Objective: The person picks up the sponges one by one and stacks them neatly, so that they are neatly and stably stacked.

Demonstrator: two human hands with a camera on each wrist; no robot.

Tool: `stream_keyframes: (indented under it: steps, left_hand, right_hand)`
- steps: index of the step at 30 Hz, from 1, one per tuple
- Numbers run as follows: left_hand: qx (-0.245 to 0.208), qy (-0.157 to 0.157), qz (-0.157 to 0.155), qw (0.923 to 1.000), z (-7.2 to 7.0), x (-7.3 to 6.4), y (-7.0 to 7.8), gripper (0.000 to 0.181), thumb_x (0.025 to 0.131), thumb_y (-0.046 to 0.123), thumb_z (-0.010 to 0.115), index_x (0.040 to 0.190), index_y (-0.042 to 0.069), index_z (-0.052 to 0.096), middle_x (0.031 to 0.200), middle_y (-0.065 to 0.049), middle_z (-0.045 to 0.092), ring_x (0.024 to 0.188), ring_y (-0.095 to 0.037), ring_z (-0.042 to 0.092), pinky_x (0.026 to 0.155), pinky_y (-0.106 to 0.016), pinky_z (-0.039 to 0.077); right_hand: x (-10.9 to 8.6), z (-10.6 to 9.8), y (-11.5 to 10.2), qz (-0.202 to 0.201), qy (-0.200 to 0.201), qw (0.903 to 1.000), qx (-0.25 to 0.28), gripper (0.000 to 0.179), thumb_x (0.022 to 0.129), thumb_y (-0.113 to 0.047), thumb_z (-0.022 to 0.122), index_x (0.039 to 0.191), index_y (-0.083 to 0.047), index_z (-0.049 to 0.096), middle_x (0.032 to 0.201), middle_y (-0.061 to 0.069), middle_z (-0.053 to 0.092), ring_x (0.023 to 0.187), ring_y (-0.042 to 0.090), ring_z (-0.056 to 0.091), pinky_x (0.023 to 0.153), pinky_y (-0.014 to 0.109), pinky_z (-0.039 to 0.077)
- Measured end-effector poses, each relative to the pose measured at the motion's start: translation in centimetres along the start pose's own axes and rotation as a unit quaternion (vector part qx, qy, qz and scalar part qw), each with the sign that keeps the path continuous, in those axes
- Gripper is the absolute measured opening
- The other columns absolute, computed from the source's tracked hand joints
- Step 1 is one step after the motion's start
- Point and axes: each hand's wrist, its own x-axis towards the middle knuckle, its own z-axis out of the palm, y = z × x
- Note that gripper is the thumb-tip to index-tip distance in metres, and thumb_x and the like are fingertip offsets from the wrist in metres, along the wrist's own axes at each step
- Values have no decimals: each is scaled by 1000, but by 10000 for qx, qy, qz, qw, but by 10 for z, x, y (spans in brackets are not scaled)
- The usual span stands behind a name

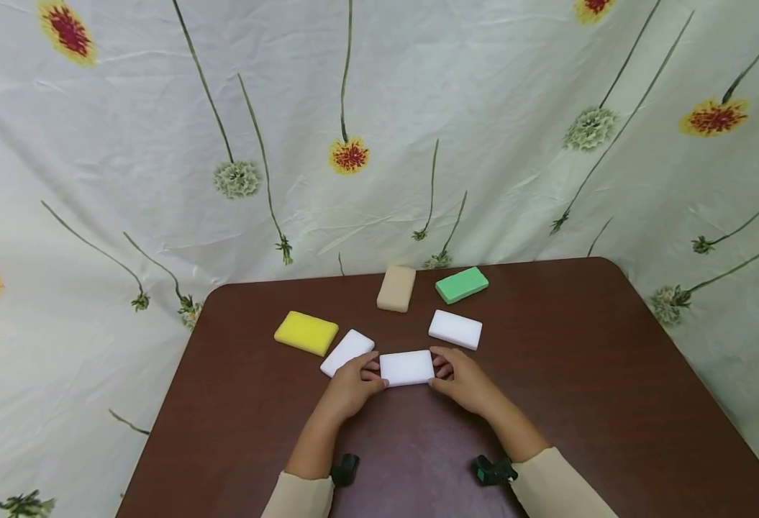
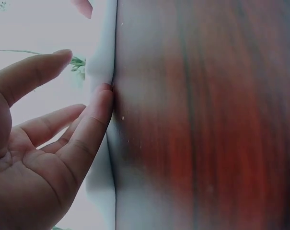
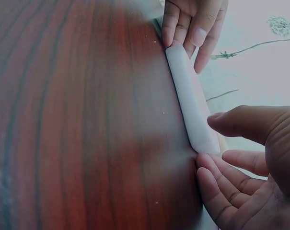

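A white sponge (image 1: 407, 368) lies flat on the table between the two hands, its long side running left to right. My left hand (image 1: 352, 387) is at its left end, thumb and fingers spread apart and fingertips right at the edge. At the opposite end is my right hand (image 1: 462, 379). In the right wrist view its thumb (image 3: 238, 120) reaches over the top side of the sponge (image 3: 191, 103), while the other fingers (image 3: 221, 179) lie low by the end. The left wrist view shows the left fingers (image 2: 87, 136) nearly straight, close to the table surface.
Beyond the left hand lie a second white sponge (image 1: 348, 351) and a yellow sponge (image 1: 306, 332). Another white sponge (image 1: 455, 329) sits past the right hand. A beige sponge (image 1: 396, 288) and a green sponge (image 1: 462, 285) are near the table's (image 1: 580, 374) back edge, before a flowered curtain (image 1: 483, 108).
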Motion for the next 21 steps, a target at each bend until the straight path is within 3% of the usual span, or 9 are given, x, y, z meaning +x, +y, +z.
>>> stream_keyframes:
  steps: [10, 21]
  left_hand:
    - [-112, -129, -101, 9998, 1, 5, -1, 61, 87, 10, 78, 143, 2, 55, 122, -11, 65, 97, -16, 68, 80, -28, 52]
    - [-610, -129, -113, 9980, 4, 7, -3, 60, 84, 0, 76, 141, 2, 57, 119, -14, 62, 94, -16, 63, 77, -26, 50]
  right_hand:
    - [0, -2, 2, -9, -6, 10000, 14, 56, 88, -7, 75, 139, 5, 54, 111, 16, 64, 93, 20, 64, 78, 24, 52]
    - [0, -2, 5, -18, 9, 9999, 143, 52, 88, -7, 76, 136, 4, 58, 109, 16, 63, 91, 18, 63, 77, 24, 52]
